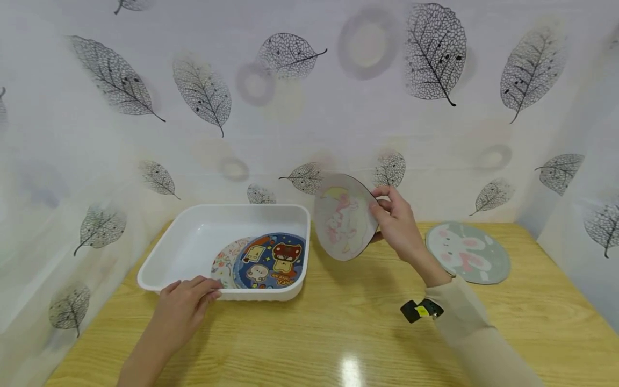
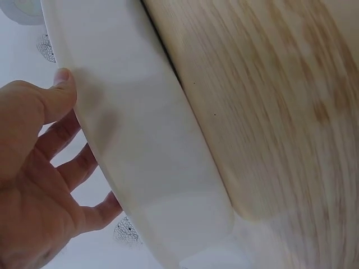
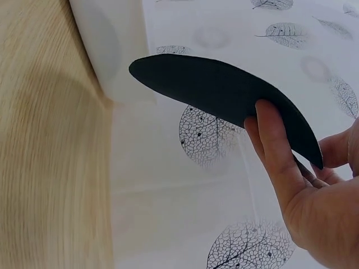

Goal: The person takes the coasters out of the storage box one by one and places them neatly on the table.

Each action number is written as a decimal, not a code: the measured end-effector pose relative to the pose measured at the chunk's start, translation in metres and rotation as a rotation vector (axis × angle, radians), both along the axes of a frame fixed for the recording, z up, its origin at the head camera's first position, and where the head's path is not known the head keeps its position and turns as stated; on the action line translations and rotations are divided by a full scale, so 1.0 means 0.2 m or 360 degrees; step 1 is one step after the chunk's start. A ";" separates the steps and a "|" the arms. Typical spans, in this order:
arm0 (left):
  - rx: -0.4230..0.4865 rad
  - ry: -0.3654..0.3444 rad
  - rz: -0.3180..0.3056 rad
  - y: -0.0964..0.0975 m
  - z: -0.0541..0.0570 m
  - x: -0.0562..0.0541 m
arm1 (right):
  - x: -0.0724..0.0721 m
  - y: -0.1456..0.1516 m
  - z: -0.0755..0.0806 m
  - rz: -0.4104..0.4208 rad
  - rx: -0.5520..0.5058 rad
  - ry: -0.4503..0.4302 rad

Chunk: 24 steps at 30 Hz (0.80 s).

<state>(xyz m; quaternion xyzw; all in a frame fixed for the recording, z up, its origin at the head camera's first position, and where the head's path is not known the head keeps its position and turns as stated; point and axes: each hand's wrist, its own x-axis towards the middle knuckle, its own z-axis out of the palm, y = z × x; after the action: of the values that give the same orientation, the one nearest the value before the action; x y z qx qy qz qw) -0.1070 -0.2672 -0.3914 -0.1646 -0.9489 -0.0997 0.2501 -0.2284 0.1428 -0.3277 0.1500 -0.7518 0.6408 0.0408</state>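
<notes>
My right hand (image 1: pixel 398 226) pinches the right edge of a round mat (image 1: pixel 340 217), thumb on the printed side and fingers behind. Pale grey with a pink and yellow cartoon, the mat is tilted up above the table, just right of a white plastic tray (image 1: pixel 166 263). Its black back (image 3: pixel 207 87) shows in the right wrist view. My left hand (image 1: pixel 184 306) holds the tray's front rim, and in the left wrist view the thumb (image 2: pixel 65 92) touches that rim. Inside the tray, a dark blue cartoon mat (image 1: pixel 258 258) overlaps a floral round mat (image 1: pixel 223 264).
A grey-green round mat with a white rabbit (image 1: pixel 466 252) lies flat on the wooden table (image 1: pixel 338 333), at the back right. White cloth (image 1: pixel 329 123) printed with leaves hangs behind the table and along both sides.
</notes>
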 end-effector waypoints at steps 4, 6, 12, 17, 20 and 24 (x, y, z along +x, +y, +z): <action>0.0005 -0.0027 0.0011 0.01 0.01 0.00 | 0.00 0.02 -0.02 -0.0023 0.0008 -0.0014; 0.0004 -0.0025 0.0012 0.01 0.01 0.00 | 0.00 0.04 -0.03 -0.0036 0.0018 -0.0018; 0.0011 -0.0021 0.0010 0.00 0.00 0.00 | 0.00 0.07 -0.05 -0.0066 0.0033 -0.0032; 0.0007 -0.0004 0.0001 0.00 -0.01 0.00 | -0.01 0.10 -0.06 -0.0071 0.0051 -0.0040; 0.0005 0.0014 -0.0007 0.00 -0.01 0.00 | -0.01 0.12 -0.07 -0.0081 0.0056 -0.0044; 0.0006 0.0026 -0.0016 0.00 -0.01 -0.01 | -0.01 0.14 -0.08 -0.0091 0.0061 -0.0062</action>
<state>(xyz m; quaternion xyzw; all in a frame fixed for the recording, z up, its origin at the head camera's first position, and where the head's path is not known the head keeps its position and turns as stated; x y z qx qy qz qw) -0.1081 -0.2680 -0.3936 -0.1697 -0.9458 -0.1013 0.2575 -0.2299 0.1704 -0.3440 0.1166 -0.7685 0.6277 0.0415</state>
